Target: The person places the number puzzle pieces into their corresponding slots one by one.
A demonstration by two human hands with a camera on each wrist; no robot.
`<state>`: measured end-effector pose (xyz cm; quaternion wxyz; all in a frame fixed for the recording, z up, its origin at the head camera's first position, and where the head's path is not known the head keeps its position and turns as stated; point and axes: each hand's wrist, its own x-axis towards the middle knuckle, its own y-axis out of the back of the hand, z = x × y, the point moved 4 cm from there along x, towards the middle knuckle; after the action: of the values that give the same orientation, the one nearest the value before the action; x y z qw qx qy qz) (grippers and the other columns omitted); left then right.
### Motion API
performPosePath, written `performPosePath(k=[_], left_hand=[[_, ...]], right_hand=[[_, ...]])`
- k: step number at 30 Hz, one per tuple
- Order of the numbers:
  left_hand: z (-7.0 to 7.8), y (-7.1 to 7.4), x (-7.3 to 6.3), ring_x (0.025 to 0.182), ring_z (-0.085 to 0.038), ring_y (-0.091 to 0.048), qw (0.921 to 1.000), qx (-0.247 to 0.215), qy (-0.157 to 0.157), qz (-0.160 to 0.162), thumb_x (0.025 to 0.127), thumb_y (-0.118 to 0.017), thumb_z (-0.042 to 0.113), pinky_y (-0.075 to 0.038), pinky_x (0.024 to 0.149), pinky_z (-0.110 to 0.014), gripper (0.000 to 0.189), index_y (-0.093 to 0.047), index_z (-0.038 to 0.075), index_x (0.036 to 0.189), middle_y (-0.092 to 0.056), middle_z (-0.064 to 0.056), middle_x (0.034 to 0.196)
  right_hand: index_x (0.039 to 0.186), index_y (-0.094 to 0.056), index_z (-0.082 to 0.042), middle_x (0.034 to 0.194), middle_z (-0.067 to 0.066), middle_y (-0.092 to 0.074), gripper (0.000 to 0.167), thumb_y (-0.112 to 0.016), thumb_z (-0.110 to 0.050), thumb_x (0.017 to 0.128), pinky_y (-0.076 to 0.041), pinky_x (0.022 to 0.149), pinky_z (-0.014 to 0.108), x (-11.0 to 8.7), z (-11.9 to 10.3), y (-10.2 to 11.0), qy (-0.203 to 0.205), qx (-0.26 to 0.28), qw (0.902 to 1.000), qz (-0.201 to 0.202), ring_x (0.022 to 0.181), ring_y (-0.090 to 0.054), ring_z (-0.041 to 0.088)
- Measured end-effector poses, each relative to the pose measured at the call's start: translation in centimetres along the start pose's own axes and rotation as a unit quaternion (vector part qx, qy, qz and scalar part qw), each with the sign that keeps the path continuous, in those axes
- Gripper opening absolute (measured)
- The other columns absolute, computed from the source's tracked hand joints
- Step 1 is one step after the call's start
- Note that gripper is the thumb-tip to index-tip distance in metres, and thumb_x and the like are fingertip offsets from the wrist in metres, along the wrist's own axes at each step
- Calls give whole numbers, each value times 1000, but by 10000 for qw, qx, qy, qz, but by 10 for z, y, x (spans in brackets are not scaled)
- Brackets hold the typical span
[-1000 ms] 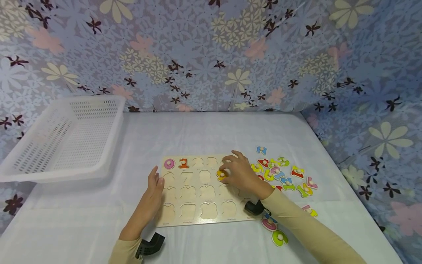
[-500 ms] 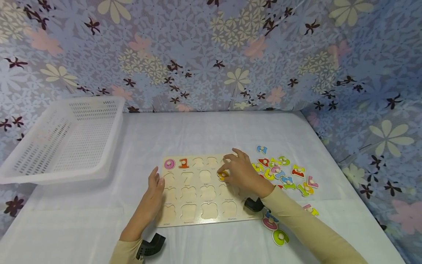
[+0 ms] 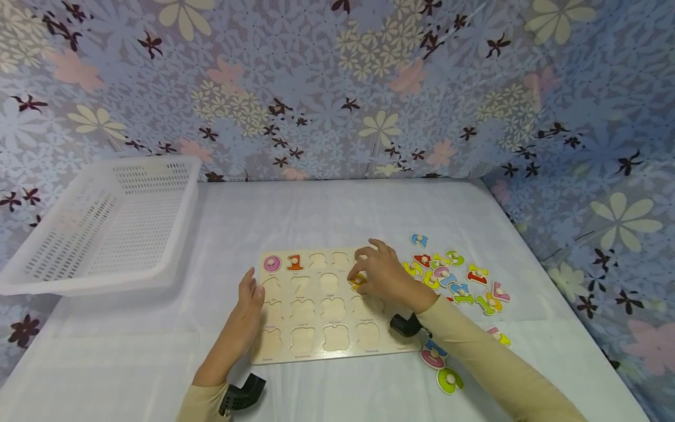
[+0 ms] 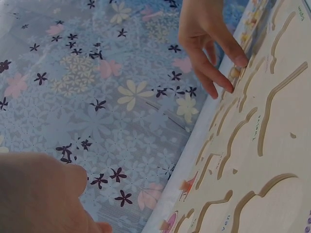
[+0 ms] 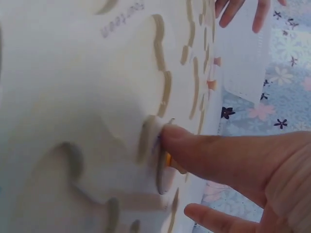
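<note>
A wooden number puzzle board (image 3: 319,299) lies on the white cloth, with rows of recesses and printed number words. A pink 0 piece (image 3: 272,264) and a red 1 piece (image 3: 294,263) sit in its top row. My right hand (image 3: 389,275) pinches a yellow number piece (image 3: 358,281) over the second row. In the right wrist view, the thumb (image 5: 209,150) is on that piece, which stands tilted close over a recess. My left hand (image 3: 246,313) rests along the board's left edge, fingers straight and holding nothing.
Loose coloured number pieces (image 3: 443,274) lie scattered to the right of the board, some overlapping. A green piece (image 3: 450,381) lies nearer the front, beside a pink one (image 3: 433,358). A white perforated basket (image 3: 181,234) stands at the back left. Floral cloth (image 3: 316,88) hangs behind.
The right hand stays over the same spot; the yellow piece in its fingers has turned slightly. The left hand has not visibly moved.
</note>
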<state>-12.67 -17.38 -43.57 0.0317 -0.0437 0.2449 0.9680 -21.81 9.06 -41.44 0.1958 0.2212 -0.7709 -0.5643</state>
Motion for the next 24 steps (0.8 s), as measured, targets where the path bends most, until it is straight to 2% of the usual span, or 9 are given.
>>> performPosePath(k=[8, 13, 17, 21, 24], left_hand=[[2, -1, -1, 140, -45, -17, 10000, -8, 12, -85, 107, -25, 37, -15, 113, -60, 61, 2, 7, 153, -10, -30, 155], [4, 0, -5, 142, -42, -11, 9998, -119, 49, -139, 107, -25, 37, -12, 114, -59, 63, 3, 5, 153, -8, -31, 155], [5, -1, -6, 143, -42, -9, 9998, -92, 16, -175, 107, -25, 38, -11, 115, -58, 64, 5, 4, 153, -6, -31, 155], [5, -3, -5, 143, -43, -8, 9998, -114, -14, -178, 107, -25, 38, -11, 114, -59, 65, 5, 4, 153, -6, -31, 155], [5, -5, -4, 143, -43, -8, 9996, -130, 3, -233, 106, -25, 39, -11, 114, -59, 65, 7, 6, 153, -5, -31, 155]], right_hand=[[112, -70, -17, 133, 17, -53, 46, -87, -19, 69, -28, 103, 69, -18, 9, 5, -60, 363, 9992, 129, 135, -25, 47], [115, -70, -13, 132, 22, -53, 49, -87, -16, 69, -23, 104, 71, -44, 40, 20, -257, 333, 9972, 615, 133, -25, 51], [119, -69, -9, 135, 28, -48, 47, -84, -14, 74, -17, 100, 78, -73, 82, 37, -907, 493, 9917, 761, 133, -18, 56], [121, -67, -5, 136, 33, -42, 48, -81, -18, 78, -19, 93, 82, -105, 124, 58, -1693, 158, 9824, 779, 131, -15, 60], [124, -63, -2, 138, 36, -37, 53, -79, -26, 80, -21, 90, 82, -130, 152, 70, -2318, -140, 9705, 646, 129, -13, 63]])
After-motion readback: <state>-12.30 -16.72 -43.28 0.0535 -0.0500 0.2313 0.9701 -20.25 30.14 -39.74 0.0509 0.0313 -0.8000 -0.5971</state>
